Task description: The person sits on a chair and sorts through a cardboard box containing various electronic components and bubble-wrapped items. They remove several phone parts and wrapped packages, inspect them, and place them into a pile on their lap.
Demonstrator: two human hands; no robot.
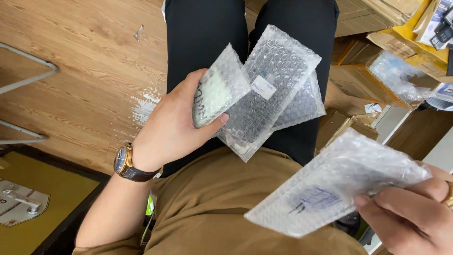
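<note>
My left hand (172, 125), with a brown-strapped watch on the wrist, grips a fan of three bubble-wrap packets (269, 89) over my lap. The front packet (218, 89) is pinned under my thumb. The middle one carries a small white label. My right hand (410, 215), at the lower right, holds a separate flat bubble-wrap packet (337, 182) with blue ink marks on it, tilted toward me. The two hands are apart.
I sit in black trousers and a tan shirt over a wooden floor (85, 71). Open cardboard boxes (377, 75), one with bubble wrap inside, crowd the right side. Grey metal legs (28, 80) stand at the left, a yellow mat (42, 198) at lower left.
</note>
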